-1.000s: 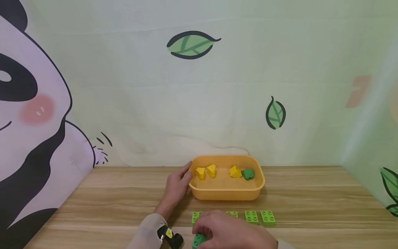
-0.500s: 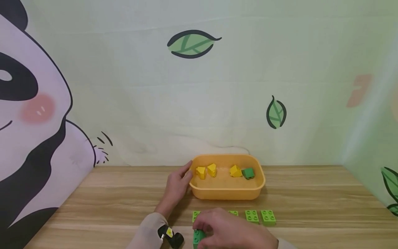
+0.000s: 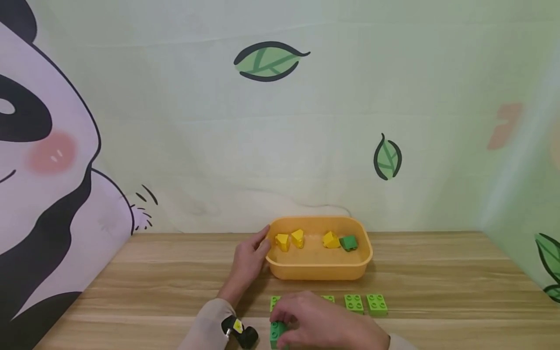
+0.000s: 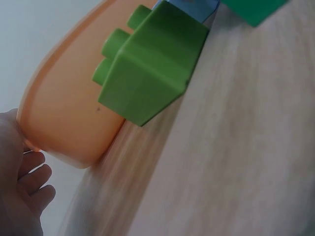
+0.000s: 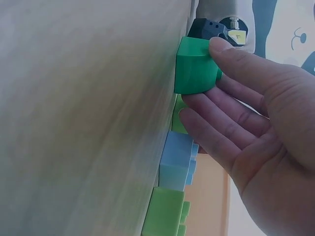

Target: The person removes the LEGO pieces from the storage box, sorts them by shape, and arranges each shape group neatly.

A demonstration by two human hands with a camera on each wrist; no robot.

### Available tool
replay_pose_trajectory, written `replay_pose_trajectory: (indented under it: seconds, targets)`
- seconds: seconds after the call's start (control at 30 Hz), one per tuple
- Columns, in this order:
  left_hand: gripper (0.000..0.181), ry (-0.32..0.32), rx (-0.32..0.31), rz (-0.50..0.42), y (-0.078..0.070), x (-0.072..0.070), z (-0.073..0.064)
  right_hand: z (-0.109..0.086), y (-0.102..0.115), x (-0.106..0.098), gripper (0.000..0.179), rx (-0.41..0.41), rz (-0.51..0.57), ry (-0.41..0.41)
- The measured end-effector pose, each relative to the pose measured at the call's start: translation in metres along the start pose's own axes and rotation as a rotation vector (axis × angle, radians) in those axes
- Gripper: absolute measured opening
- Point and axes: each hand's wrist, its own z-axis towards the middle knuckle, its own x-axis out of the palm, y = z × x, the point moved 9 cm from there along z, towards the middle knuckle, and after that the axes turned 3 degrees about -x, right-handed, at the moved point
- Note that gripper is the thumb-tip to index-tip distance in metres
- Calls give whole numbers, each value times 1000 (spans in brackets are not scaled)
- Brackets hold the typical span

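My right hand [image 3: 321, 318] pinches a dark green toy brick [image 3: 276, 334] low at the table's front. In the right wrist view the thumb lies on one side of this brick [image 5: 196, 66], with fingertips against another. Beside the yellow-orange tub [image 3: 319, 272], my left hand [image 3: 248, 260] rests its fingers on the outer left end, near the rim. The left wrist view shows its other fingers [image 4: 37, 179] loosely bent below the rim. Beyond the right hand runs a row of bricks: light green ones [image 3: 353, 303] and a light blue one [image 5: 176, 160], which the hand hides in the head view.
Inside the tub lie several yellow sloped bricks [image 3: 331, 240] and a dark green one [image 3: 349, 243]. A camera [image 3: 239, 333] is strapped to the left wrist. Behind the wooden table [image 3: 437, 282] hangs a cloth backdrop [image 3: 197, 146] with a panda and leaves.
The dark green brick in my right hand has straightened and shifted slightly away from the table's front. The left hand and the tub have stayed put.
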Motion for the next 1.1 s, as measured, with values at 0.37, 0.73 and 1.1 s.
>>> replay_pose_trajectory:
  seconds: [0.37,0.73,1.1]
  targets:
    - [47,8,-7,2,0,0,1,1,2,-1,20,-27,-27,-4]
    - [46,4,12,-8,0,0,0,-1,1,-2,20,-38,45,-20]
    - [46,-4,26,-10,0,0,0,-3,15,-26,26,-140,-22,-160]
